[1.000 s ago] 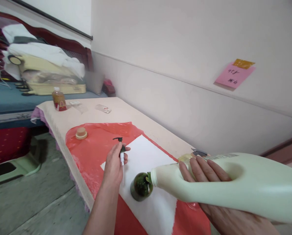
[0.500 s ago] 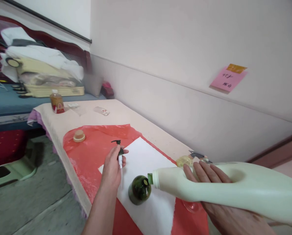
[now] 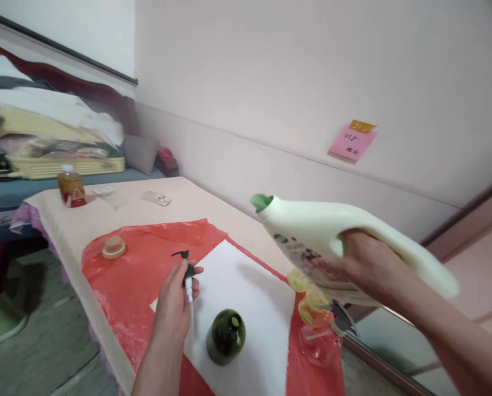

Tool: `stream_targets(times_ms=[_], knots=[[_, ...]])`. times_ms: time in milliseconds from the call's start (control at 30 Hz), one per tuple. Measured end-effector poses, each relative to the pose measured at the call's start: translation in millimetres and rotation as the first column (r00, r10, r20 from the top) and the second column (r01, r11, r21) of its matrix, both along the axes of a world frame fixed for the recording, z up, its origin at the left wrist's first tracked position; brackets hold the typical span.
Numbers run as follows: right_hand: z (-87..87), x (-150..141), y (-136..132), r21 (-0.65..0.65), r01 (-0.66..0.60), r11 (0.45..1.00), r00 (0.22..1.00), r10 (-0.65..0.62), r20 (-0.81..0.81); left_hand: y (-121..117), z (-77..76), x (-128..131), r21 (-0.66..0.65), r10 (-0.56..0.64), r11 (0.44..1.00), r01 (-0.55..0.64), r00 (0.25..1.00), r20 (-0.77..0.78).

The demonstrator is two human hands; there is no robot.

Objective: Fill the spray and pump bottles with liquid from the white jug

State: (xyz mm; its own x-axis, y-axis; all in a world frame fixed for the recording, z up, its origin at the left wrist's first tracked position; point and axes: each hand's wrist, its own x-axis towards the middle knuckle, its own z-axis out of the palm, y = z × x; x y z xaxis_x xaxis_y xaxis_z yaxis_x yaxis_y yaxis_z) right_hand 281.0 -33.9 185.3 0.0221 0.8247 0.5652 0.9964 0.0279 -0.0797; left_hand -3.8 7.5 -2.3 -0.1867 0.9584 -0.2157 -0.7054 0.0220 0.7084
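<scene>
Nearest to you, the dark green bottle (image 3: 225, 338) stands on the white cloth (image 3: 254, 297), between your hands and below them; its mouth is open, and its filling level I cannot tell. Your left hand (image 3: 175, 300) is closed around the pump (image 3: 189, 270), which is out of the bottle and not yet fitted. Your right hand (image 3: 365, 261) is clamped on the handle of the pale jug (image 3: 306, 217), uncapped, its spout raised and well apart from the bottle, so it seems no pouring occurs now. Beyond your left hand, a tan cap (image 3: 114, 247) rests on the red sheet (image 3: 136, 264); farther, an amber bottle (image 3: 71, 190) stands.
</scene>
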Motion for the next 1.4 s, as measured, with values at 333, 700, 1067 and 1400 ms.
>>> stream_targets(times_ms=[333,700,1067,1400], knots=[[-142.0,-62,55,-0.062,-0.019,0.998,0.591,-0.039,-0.806,2,1.6,-4,-0.026,0.010,1.000,-0.011,1.000,-0.007],[-245.6,-49,26,-0.040,-0.022,0.999,0.530,-0.022,-0.848,2,9.2,19,0.009,0.002,1.000,-0.002,1.000,-0.028],[-313.1,-82,-60,-0.084,-0.480,0.873,0.376,0.119,-0.919,-14,7.9,68,0.218,-0.025,0.976,0.019,0.999,0.025],[-292.8,-98,-33,-0.129,-0.459,0.879,0.245,-0.015,-0.969,-18,-21.7,82,0.207,-0.205,0.938,0.278,0.926,-0.316]])
